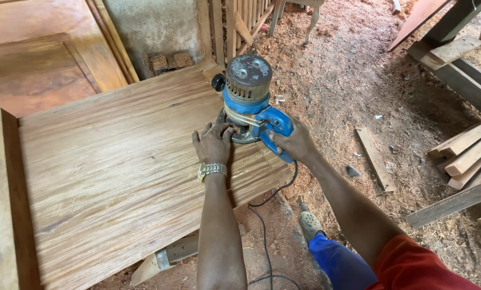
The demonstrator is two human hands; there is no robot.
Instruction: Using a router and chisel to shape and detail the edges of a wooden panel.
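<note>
A blue and grey electric router (249, 96) stands upright on the right edge of a large wooden panel (117, 166). My left hand (213, 142), with a metal watch on its wrist, rests flat against the router's base on the near left side. My right hand (295, 142) grips the router's blue handle on the right. A black power cord (267, 215) hangs from the handle down to the ground.
Sawdust covers the dirt ground to the right. A loose plank (376, 159) lies there, stacked timber pieces (468, 153) and a wooden frame (455, 59) sit at the far right. Wooden doors (42, 53) lean at the back left. My foot in a grey shoe (308, 224) is below.
</note>
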